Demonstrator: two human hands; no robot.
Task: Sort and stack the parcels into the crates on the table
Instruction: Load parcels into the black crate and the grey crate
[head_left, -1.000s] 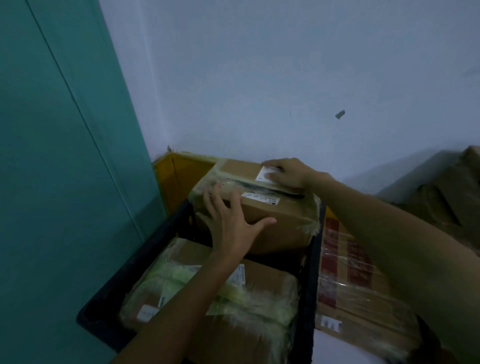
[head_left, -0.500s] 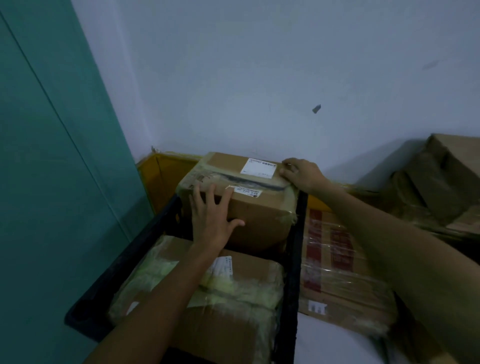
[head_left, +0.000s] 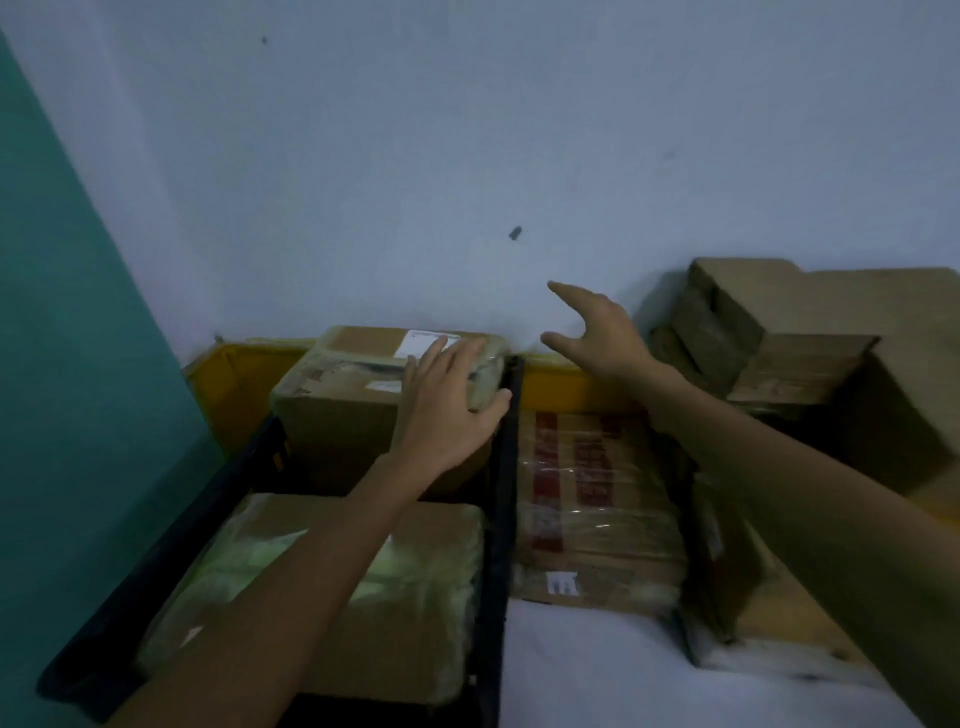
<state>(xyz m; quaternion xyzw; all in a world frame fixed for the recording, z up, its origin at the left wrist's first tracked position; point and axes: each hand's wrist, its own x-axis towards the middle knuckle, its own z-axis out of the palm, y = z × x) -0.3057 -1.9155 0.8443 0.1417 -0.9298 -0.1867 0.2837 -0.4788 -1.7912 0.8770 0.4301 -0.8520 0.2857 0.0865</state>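
Head view, dim and a bit blurred. Left hand (head_left: 447, 402) is lying flat on the right end of the far parcel (head_left: 343, 410). Its fingers are reaching straight and spread over the top edge, with the thumb sitting against the front right corner, so it is not gripping anything. Right hand (head_left: 597, 338) is hanging in the air to the right of that parcel, fingers splayed and relaxed, touching nothing, with the pale wall (head_left: 467, 130) behind it.

Far parcel is showing as a brown taped box with a white label (head_left: 427, 343) on top, just beyond the left fingertips. It is sitting at the far end of the black crate (head_left: 506, 467), its top rising above the crate rim. Near parcel (head_left: 415, 649), brown with cloudy tape bands, is lying in the near end of the same crate, and the left forearm is crossing over it.

Yellow crate (head_left: 228, 384) is showing behind the black one, against the wall. More yellow is showing behind the red-printed parcel (head_left: 587, 499), but I cannot tell whether that parcel is sitting inside it. Red-printed parcel, in clear film, is lying flat just right of the black crate, with its near edge meeting the white tabletop (head_left: 587, 675).

Outer parcel (head_left: 753, 623) is sitting further right, partly under the right arm. Stack of brown boxes (head_left: 810, 301) is standing in the far right corner. Teal panel (head_left: 78, 364) is filling the left side.
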